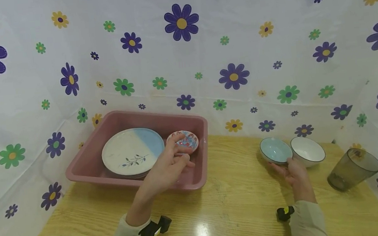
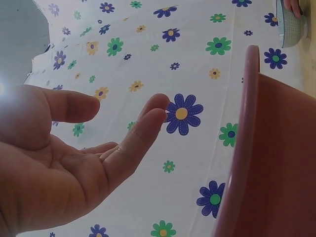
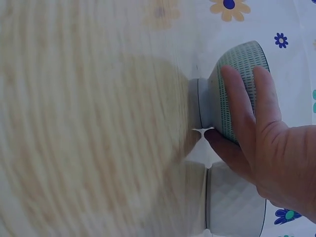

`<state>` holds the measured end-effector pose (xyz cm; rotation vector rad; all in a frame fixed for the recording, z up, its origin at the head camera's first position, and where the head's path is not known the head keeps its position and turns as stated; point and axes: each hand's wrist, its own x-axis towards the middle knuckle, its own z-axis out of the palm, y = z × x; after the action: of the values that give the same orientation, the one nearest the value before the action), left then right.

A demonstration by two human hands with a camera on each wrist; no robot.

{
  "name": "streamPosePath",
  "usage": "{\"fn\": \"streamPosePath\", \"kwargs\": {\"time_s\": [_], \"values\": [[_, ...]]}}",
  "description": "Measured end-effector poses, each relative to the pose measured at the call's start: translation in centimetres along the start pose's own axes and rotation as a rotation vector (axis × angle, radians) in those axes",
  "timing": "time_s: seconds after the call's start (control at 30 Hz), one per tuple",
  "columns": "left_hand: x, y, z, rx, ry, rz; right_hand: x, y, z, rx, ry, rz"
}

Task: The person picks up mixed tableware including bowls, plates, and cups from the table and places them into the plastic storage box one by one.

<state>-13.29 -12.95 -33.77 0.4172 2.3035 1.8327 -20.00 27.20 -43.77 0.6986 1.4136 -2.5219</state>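
Note:
My right hand (image 1: 297,176) holds a small bowl (image 1: 275,150), pale blue inside, by its near side at the back right of the table. Its outside shows a green dashed pattern in the right wrist view, where my fingers (image 3: 242,98) lie along the wall. A white bowl (image 1: 308,149) stands close beside it on the right. Over the near right part of a pink tub (image 1: 135,117), my left hand (image 1: 169,164) hovers with loosely bent fingers and nothing in it. It partly hides a small red-and-blue patterned bowl (image 1: 192,142) inside the tub.
Inside the tub lies a large round plate (image 1: 124,148) with a blue section and a leaf sprig, on top of other plates. A smoky tumbler (image 1: 352,169) is on the wooden table (image 1: 235,189) at the right. Flower-printed sheeting (image 1: 157,60) surrounds the table.

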Motion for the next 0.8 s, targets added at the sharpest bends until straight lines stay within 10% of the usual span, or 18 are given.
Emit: {"fn": "streamPosePath", "kwargs": {"time_s": [0.8], "values": [[0.1, 0.0, 0.0, 0.018, 0.006, -0.012, -1.7, 0.6, -0.1, -0.253, -0.056, -0.116]]}}
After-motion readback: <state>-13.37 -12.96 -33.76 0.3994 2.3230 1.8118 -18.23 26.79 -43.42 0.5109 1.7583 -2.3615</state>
